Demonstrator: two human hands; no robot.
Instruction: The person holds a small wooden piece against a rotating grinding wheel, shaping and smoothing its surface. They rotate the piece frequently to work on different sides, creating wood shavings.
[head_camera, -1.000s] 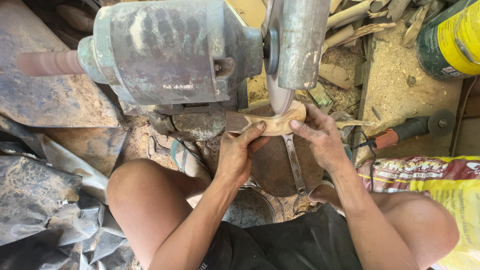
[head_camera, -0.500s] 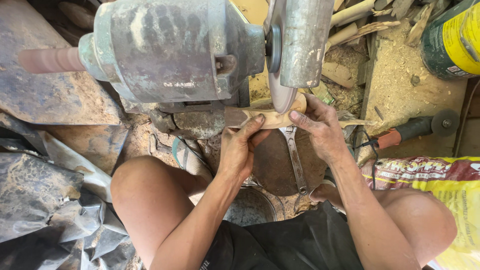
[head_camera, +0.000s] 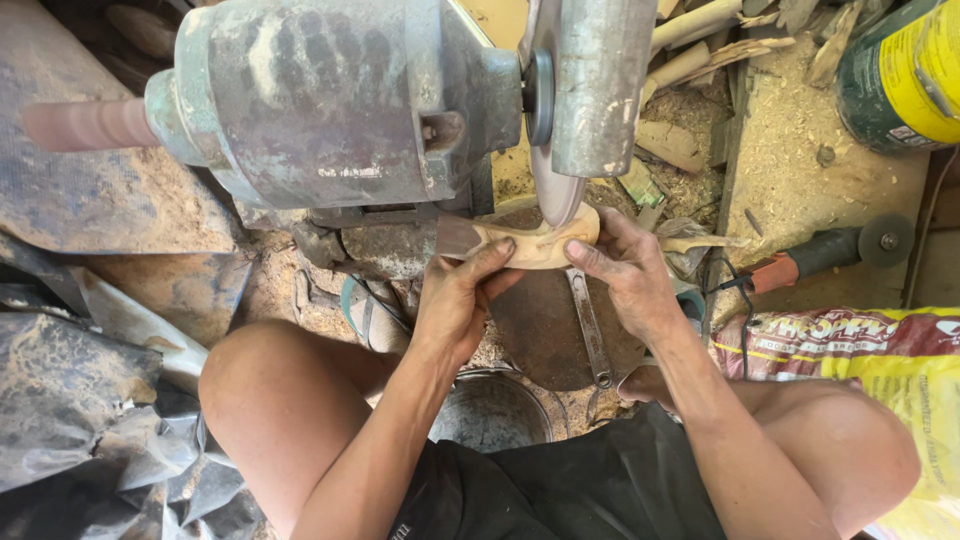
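**Carved wood meets the grinding disc**

A person seated low, knees apart, holds a pale carved wood piece (head_camera: 535, 240) against the lower edge of a grinding disc (head_camera: 553, 185) mounted beside a worn grey motor (head_camera: 330, 100). The left hand (head_camera: 455, 300) has its grip closed on the piece's near side, thumb on top; the right hand (head_camera: 625, 270) clasps its right end. A wrench (head_camera: 588, 325) lies below on a rusty round plate (head_camera: 535, 335). An angle grinder (head_camera: 820, 255) rests on sawdust to the right.
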